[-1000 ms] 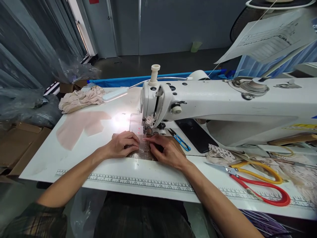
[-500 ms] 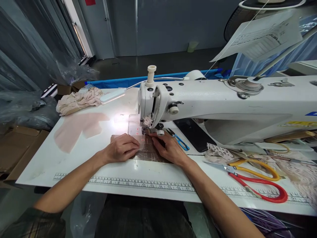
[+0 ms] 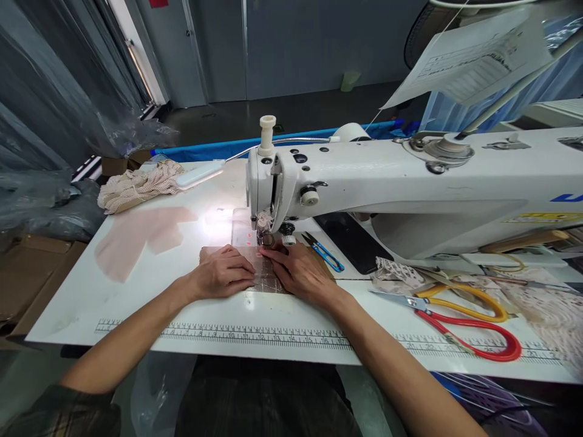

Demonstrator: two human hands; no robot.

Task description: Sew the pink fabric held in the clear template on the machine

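My left hand (image 3: pixel 223 273) rests on the table just left of the needle, fingers curled and pressed on a thin clear strip (image 3: pixel 260 267) that lies over a brown mesh patch (image 3: pixel 266 280). My right hand (image 3: pixel 298 270) lies flat on the same strip from the right, fingertips touching it right below the presser foot (image 3: pixel 266 238) of the white sewing machine (image 3: pixel 410 182). Small pink marks show on the strip under the needle.
Blue thread snips (image 3: pixel 324 252) and a black phone (image 3: pixel 353 240) lie right of the needle. Red and yellow scissors (image 3: pixel 464 318) and lace scraps (image 3: pixel 401 279) sit further right. Pink fabric (image 3: pixel 136 240) and a lace bundle (image 3: pixel 136 185) lie at left. A ruler (image 3: pixel 255 334) edges the table front.
Both hands have slid a little toward the needle with the strip; my right hand's fingertips came closer under the presser foot. The camera view drifted slightly.
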